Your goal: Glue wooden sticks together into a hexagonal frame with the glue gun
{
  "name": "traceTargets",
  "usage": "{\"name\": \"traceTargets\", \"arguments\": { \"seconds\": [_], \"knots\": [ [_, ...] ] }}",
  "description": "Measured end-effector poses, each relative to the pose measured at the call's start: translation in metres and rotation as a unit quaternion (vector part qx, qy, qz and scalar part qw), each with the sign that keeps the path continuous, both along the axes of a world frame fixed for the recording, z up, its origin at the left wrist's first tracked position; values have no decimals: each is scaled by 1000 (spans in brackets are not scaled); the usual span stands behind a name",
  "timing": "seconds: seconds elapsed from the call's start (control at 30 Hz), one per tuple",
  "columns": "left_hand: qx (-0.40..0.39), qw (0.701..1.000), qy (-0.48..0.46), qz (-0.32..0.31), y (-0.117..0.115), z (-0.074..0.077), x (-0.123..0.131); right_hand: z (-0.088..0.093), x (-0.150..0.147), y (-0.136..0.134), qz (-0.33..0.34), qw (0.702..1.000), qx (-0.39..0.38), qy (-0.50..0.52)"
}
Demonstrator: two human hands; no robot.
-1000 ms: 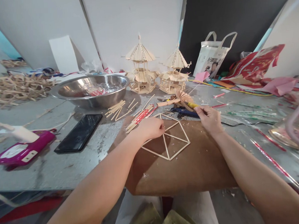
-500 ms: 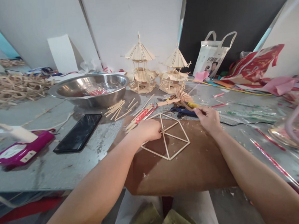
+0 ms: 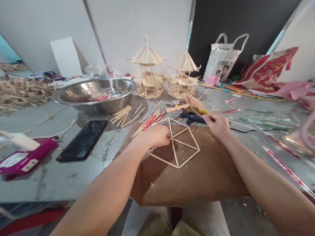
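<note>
A hexagonal frame of thin wooden sticks [image 3: 185, 143] with spokes meeting near its middle lies flat on a brown board [image 3: 192, 183]. My left hand [image 3: 158, 135] is closed over the frame's upper left, fingertips pinching at the hub; it hides that part. My right hand [image 3: 217, 125] is above the board's right edge, thumb and fingers closed on the near end of a thin brown strip [image 3: 196, 111]. That strip reaches back to a pleated, fan-shaped piece [image 3: 193, 100]. Beside my left hand lie red-marked sticks [image 3: 150, 122].
Loose sticks [image 3: 121, 114] lie before a steel basin [image 3: 93, 105]. Two stick-built pagodas [image 3: 148, 72] stand behind. A phone [image 3: 82, 140] and a purple power strip [image 3: 40, 152] are leftward. Yellow-handled and blue tools [image 3: 191, 117] lie near my right hand; plastic-wrapped rods [image 3: 289, 169] lie rightward.
My right hand has shifted very slightly to the left, still on the brown strip. My left hand and the frame look almost the same.
</note>
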State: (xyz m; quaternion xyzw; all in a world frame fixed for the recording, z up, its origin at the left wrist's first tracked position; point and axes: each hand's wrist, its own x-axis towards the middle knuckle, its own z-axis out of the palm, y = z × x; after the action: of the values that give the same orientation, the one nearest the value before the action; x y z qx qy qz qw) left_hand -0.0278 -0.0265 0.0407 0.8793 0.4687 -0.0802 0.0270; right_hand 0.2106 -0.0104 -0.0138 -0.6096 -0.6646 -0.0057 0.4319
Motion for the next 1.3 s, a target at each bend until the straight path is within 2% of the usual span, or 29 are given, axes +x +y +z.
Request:
{"name": "traceTargets", "arguments": {
  "seconds": [0.13,0.3,0.4,1.07,1.3],
  "knots": [
    [-5,1000,-10,-6,3,-1,-1,0,-2,1,12,997,-66,-22],
    [-7,1000,-22,-8,4,-2,-2,-4,-5,2,79,978,-183,-62],
    [-10,1000,-27,-1,4,-2,-2,-6,-5,3,94,968,-218,-75],
    [19,999,-35,-13,5,-5,-4,-4,-5,3,110,961,-215,-134],
    [9,999,-35,-8,5,-3,-4,-6,-4,5,158,941,-231,-190]
  ]
}}
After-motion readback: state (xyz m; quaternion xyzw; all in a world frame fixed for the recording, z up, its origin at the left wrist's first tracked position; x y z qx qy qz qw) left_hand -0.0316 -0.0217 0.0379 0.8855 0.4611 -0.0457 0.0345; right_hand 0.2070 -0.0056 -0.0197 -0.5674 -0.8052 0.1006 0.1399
